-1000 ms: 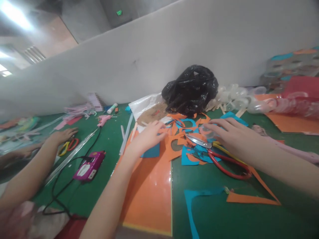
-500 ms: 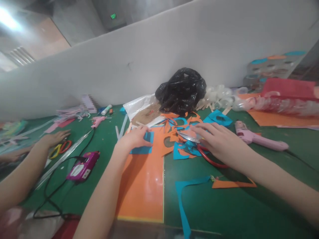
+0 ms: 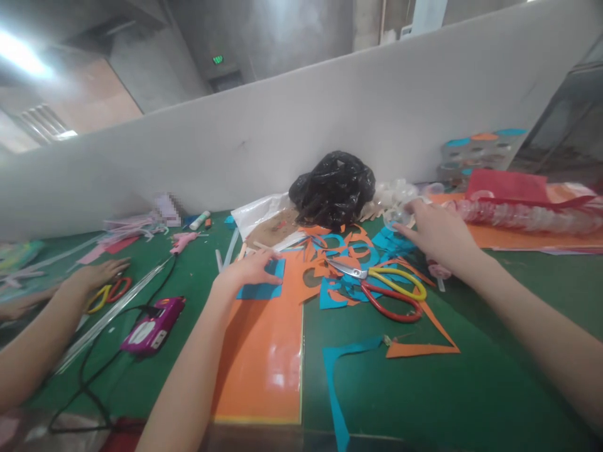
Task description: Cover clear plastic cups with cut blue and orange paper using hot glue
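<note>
My left hand (image 3: 247,273) rests on a blue paper piece (image 3: 259,290), thumb and fingers apart; the blue piece lies on an orange sheet (image 3: 264,376). Farther right, my right hand (image 3: 440,235) reaches over the table with thumb and index finger spread beside a clear plastic cup (image 3: 394,218). A firm grip on that cup does not show. Between my hands, scissors (image 3: 396,285) with one yellow and one red handle lie on blue and orange paper scraps (image 3: 336,292). My right hand and forearm largely cover the pink glue gun (image 3: 438,270).
A black plastic bag (image 3: 332,188) stands at the back before a grey partition (image 3: 198,150). Stacked clear cups (image 3: 527,216) lie at the right. On the left are a purple box (image 3: 153,326) with a cable, other scissors (image 3: 108,295) and another person's hand (image 3: 101,273).
My right hand has left the scissors on the scraps and moved right and back to the clear cups. My left hand stays on the blue paper. The view has shifted slightly.
</note>
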The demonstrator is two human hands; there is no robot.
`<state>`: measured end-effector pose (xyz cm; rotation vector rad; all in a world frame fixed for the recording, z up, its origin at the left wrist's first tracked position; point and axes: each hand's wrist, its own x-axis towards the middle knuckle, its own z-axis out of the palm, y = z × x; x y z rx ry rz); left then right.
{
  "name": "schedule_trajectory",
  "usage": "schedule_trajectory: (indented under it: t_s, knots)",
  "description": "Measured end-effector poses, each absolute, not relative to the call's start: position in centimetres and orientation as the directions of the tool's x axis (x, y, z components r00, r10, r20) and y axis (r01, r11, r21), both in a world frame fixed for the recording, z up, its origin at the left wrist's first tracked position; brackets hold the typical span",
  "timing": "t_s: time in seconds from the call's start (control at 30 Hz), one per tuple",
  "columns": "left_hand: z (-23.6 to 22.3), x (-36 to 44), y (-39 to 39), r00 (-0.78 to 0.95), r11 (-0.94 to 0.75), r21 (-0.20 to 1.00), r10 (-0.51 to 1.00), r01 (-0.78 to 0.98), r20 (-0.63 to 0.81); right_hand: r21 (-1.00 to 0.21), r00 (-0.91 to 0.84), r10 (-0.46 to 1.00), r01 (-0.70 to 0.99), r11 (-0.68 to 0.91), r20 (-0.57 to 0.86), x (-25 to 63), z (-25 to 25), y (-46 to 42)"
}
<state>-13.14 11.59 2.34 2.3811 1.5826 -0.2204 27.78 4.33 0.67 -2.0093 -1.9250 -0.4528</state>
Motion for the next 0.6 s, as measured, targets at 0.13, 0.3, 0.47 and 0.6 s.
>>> schedule_trajectory:
  t_s: [0.13, 0.3, 0.47, 0.6]
  knots:
    - [2.4, -13.3, 11.9, 0.410, -0.374, 0.176, 0.871, 0.911, -0.272, -0.048, 0.125, 0.910, 0.992, -0.115, 0.396, 31.0, 0.7, 4.7]
    - [2.5, -13.5, 12.3, 0.433, -0.383, 0.223, 0.864, 0.897, -0.259, -0.125, 0.272, 0.899, 0.962, -0.243, 0.344, 34.0, 0.0, 4.3]
    - [2.7, -13.5, 12.2, 0.441, -0.388, 0.229, 0.857, 0.893, -0.268, -0.171, 0.370, 0.880, 0.928, -0.332, 0.299, 35.4, -0.6, 4.6]
    - [2.8, -13.0, 11.9, 0.419, -0.397, 0.135, 0.872, 0.908, -0.253, -0.178, 0.391, 0.879, 0.918, -0.354, 0.271, 35.8, -1.2, 4.9]
